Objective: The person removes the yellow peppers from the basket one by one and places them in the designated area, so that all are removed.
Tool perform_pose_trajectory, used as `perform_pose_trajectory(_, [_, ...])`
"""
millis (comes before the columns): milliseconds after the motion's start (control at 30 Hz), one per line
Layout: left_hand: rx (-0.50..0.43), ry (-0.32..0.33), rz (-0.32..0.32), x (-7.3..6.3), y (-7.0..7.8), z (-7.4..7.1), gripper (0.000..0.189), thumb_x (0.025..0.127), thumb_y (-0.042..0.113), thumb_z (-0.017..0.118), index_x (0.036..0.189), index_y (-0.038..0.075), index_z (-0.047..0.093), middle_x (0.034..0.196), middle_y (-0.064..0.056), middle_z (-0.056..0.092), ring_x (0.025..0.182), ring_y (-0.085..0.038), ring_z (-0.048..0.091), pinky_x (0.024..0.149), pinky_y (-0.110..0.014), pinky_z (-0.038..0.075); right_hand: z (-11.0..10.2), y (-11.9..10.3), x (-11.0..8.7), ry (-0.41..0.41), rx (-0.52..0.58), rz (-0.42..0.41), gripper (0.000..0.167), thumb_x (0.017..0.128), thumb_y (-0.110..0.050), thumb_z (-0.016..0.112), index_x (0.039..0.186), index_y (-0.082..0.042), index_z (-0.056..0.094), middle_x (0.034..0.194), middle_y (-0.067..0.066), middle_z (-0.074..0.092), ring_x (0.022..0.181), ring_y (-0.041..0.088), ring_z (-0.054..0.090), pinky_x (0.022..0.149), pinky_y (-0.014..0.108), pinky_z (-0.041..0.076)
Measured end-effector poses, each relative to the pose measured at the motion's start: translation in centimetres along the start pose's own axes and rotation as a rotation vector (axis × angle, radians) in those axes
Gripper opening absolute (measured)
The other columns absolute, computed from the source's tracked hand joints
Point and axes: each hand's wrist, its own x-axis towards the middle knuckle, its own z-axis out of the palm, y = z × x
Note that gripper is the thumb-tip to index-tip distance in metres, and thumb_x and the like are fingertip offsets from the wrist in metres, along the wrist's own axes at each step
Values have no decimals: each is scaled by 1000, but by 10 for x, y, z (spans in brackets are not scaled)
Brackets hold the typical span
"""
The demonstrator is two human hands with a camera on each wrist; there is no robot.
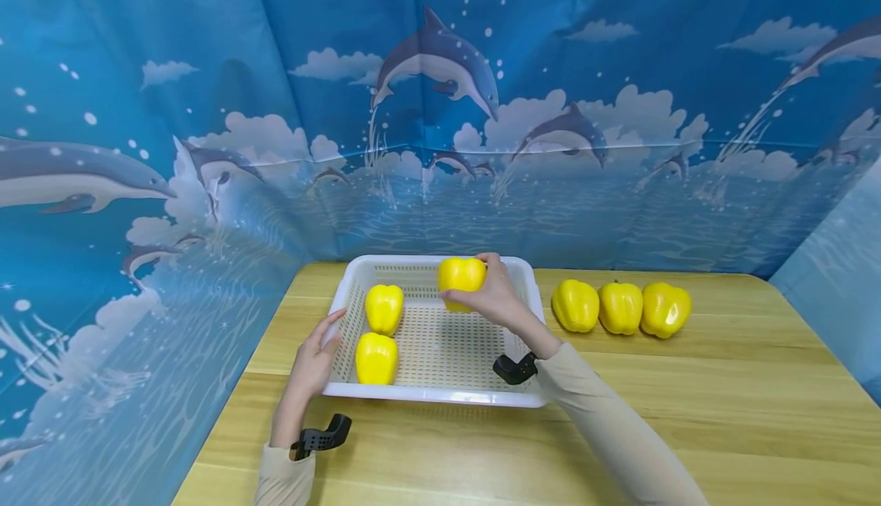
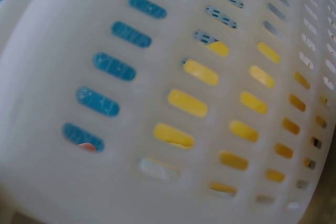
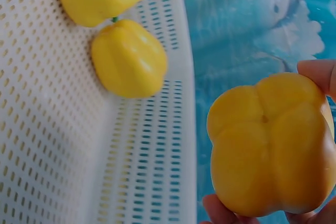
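My right hand [image 1: 492, 296] grips a glossy yellow bell pepper [image 1: 461, 275], held up over the back right part of a white plastic basket [image 1: 440, 397]. In the right wrist view, the lobed base of this held pepper [image 3: 268, 145] faces the camera, with fingertips at its edges. My left hand [image 1: 313, 361] holds the basket's left rim. Two more yellow bell peppers, a rear one [image 1: 384, 309] and a front one [image 1: 376, 358], lie inside along the left wall. The left wrist view is filled by the basket's slotted side [image 2: 142, 98], yellow showing through the slots.
Three yellow bell peppers, a left one [image 1: 575, 306], a middle one [image 1: 621, 308] and a right one [image 1: 665, 309], line up on the wooden table [image 1: 743, 384] right of the basket. A blue dolphin-print curtain [image 1: 427, 185] hangs behind the table and along its sides.
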Motion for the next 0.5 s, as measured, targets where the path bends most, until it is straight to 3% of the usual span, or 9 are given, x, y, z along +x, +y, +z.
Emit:
perform_pose_trajectory(267, [6,-4,1,-1,1,-1,44,102,16,39,146,26,36,147,-19,34,119,-38,48,90,-55,44,-25,7,-22,59,53,-23,89,72,-47,78,134,-9,26,125,15,35,100,32,50,77,42,49])
perform_pose_trajectory(500, [5,-2,3,-1,2,0,44,102,17,39,146,26,37,146,-19,36,118,-39,49,89,-55,45,-46,20,-43,156,89,-51,85,76,-42,78,134,-9,26,128,16,32,102,33,46,79,44,46])
